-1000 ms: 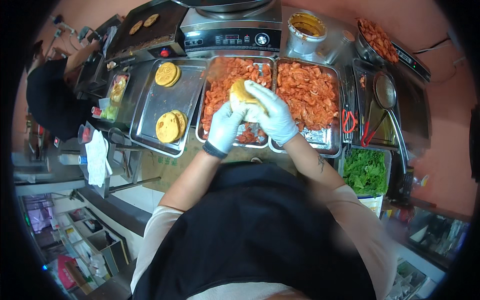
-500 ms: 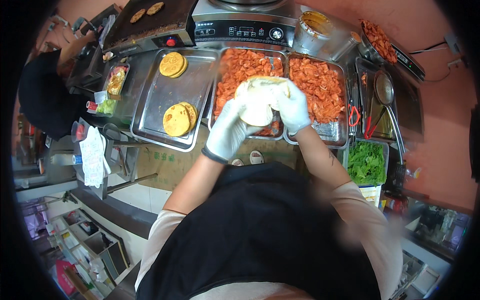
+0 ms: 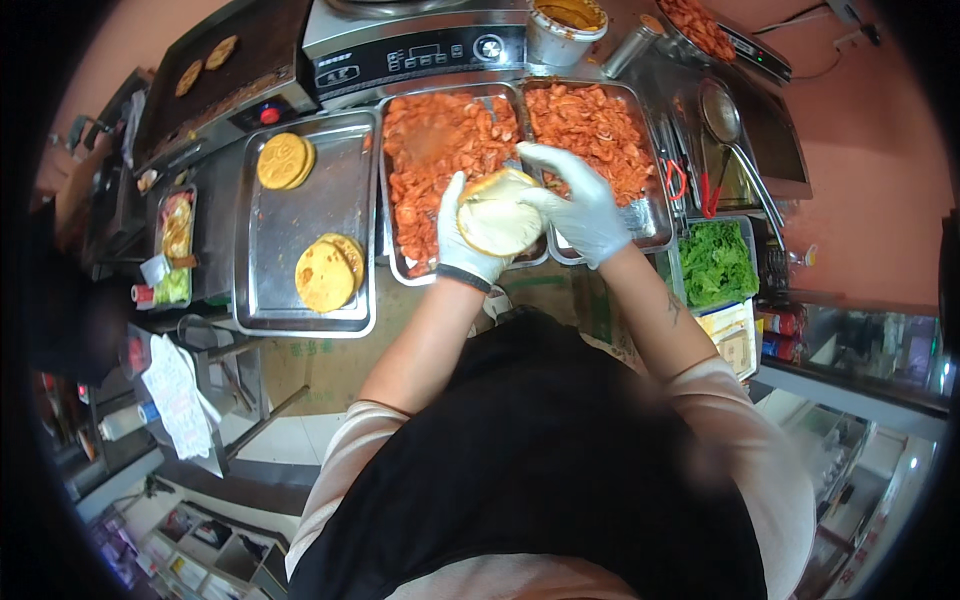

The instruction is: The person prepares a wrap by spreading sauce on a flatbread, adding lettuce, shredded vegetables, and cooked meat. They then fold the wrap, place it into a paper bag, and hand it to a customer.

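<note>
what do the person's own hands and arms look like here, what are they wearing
Both hands wear thin white disposable gloves: the left hand and the right hand. A dark band circles the left wrist at the glove's cuff. The forearms are bare, with a small dark tattoo on the right one. Short pale pink sleeves cover the upper arms.

Two trays of red meat (image 3: 440, 150) (image 3: 595, 125), two flatbread stacks (image 3: 283, 160) (image 3: 328, 272), one tub of greens (image 3: 715, 262), two gloved hands (image 3: 462, 240) (image 3: 580, 205).
</note>
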Available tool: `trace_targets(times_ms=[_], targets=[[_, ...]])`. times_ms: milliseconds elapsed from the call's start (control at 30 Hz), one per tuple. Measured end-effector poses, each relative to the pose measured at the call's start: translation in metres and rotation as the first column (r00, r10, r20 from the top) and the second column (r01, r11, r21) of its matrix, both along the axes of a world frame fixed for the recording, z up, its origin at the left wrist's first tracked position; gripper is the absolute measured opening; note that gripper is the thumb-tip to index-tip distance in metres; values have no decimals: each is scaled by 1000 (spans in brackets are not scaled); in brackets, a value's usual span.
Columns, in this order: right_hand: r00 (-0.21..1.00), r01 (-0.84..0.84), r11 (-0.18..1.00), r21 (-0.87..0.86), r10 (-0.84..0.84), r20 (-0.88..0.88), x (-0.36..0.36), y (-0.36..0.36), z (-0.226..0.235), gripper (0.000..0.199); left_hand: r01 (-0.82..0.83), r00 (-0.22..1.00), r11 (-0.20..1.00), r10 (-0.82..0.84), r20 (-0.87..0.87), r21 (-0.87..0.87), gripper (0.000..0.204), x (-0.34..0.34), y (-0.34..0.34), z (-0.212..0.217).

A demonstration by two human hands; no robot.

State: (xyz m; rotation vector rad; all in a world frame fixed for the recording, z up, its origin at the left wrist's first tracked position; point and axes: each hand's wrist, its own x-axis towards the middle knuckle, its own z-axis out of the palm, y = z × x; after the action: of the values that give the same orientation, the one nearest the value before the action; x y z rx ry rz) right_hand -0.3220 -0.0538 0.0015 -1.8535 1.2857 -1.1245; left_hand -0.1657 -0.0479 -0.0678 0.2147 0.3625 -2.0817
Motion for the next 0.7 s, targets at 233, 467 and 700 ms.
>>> trace_targets(times_ms=[233,467,700], targets=[[871,-215,977,2,192,-452,-17,14,-15,52,81,985,997,-82,151,15,68,-37,-37,-4],[987,-56,979,196,25,156,-129,-134,-8,23,-159,984,987,157,85,10,59,-61,-94,-21],[817,21,982,-187,-124,-564,-211,-345,-75,39,-227,961,967,202,188,118,59,-114,-166,6]])
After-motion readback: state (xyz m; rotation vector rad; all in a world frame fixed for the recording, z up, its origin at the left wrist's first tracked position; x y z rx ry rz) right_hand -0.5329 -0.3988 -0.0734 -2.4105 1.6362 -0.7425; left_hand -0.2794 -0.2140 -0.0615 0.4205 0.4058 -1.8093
